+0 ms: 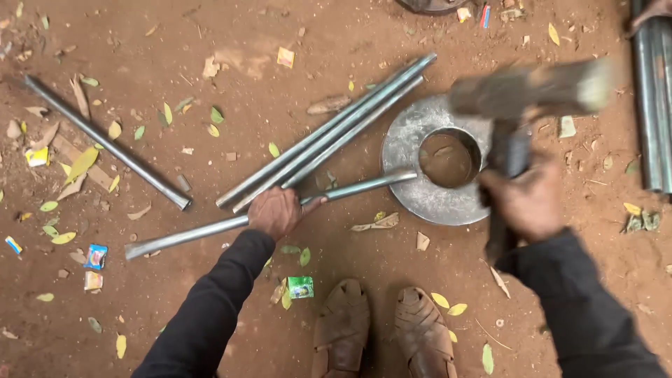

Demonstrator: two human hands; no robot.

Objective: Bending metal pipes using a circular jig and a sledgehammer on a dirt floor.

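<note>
Left hand [278, 212] gripped a grey steel pipe [210, 229] on a round steel ring plate [409, 143]; right hand [526, 203] clenched a raised, blurred hammer [532, 87], blow unlanded.

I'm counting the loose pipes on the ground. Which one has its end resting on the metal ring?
The pipe gripped by the left hand. Its far end lies on the flat ring; the others lie wholly on the dirt.

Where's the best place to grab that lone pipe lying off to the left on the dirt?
Grip the lone pipe around its bare middle, coming straight down from above. It lies flat and diagonal on the ground, clear of the pipe bundle, with only leaves beside it.
</note>
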